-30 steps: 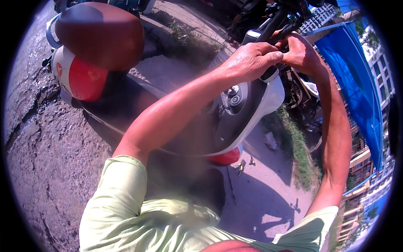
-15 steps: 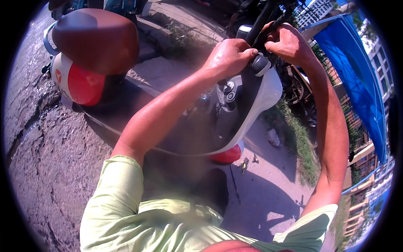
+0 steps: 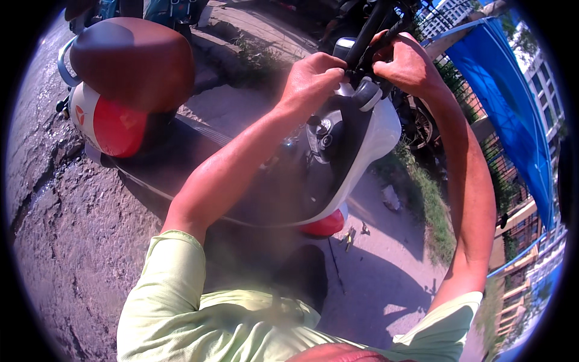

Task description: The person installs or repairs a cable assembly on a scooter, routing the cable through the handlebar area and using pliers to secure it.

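A scooter with a brown seat [image 3: 132, 63], a red-and-white rear body [image 3: 117, 123] and a white front panel [image 3: 380, 130] stands before me. Both my hands are up at its black handlebar [image 3: 368, 36]. My left hand [image 3: 310, 81] is closed in a pinch at the bar's near left side; whatever lies between thumb and fingers is hidden. On the other side, my right hand [image 3: 407, 66] has its fingers curled around a thin black cable-like part [image 3: 395, 30]. Between the hands sits a black rounded housing [image 3: 367, 93], with the key switch [image 3: 325, 140] below it.
Yellow-handled pliers [image 3: 350, 239] and a thin dark rod [image 3: 336, 265] lie on the pavement. Another wheel [image 3: 420, 123] stands beyond the front panel, near a grass strip [image 3: 431, 205]. A blue tarp [image 3: 512, 108] hangs at the right. Rough wet ground [image 3: 72, 229] spreads left.
My left hand has drawn back leftward from the black housing, so a silvery part beside it now shows. My right hand stays at the thin black part. The view has shifted slightly.
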Action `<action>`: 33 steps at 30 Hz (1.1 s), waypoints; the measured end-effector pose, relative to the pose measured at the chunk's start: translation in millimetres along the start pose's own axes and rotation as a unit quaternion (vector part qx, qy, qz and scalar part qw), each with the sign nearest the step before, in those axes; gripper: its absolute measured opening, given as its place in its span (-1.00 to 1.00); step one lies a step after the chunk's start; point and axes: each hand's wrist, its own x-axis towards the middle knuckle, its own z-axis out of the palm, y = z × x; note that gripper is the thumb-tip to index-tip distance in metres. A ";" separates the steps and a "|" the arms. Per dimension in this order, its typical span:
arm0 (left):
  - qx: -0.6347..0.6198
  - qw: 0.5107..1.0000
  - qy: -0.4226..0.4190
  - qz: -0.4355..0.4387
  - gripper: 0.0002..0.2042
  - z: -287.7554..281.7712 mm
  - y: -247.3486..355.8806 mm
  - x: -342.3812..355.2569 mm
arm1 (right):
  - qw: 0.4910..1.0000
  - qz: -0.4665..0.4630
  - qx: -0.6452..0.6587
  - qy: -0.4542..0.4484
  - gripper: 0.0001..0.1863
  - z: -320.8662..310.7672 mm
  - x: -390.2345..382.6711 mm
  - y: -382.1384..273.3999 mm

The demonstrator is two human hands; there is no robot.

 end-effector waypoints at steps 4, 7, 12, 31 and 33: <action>0.003 0.998 -0.015 0.059 -0.75 8.5 23.8 -1.7 | 0.999 -0.008 0.024 -0.046 -0.47 -7.8 0.9 -7.1; -0.082 0.995 -0.032 0.043 -0.77 29.8 39.7 0.7 | 0.998 -0.011 0.010 -0.059 -0.42 -18.1 -3.8 -7.4; -0.056 0.994 -0.067 0.071 -0.72 37.6 39.5 3.2 | 0.999 -0.019 -0.036 -0.035 -0.45 -14.4 -7.1 -3.0; 0.091 0.986 -0.116 0.077 -0.56 30.2 56.4 77.3 | 0.997 0.000 -0.035 -0.065 -0.59 -23.4 -2.5 -12.3; 0.113 0.984 -0.120 0.069 -0.64 29.9 54.5 77.6 | 0.998 -0.004 -0.049 -0.041 -0.59 -18.6 -2.8 -9.7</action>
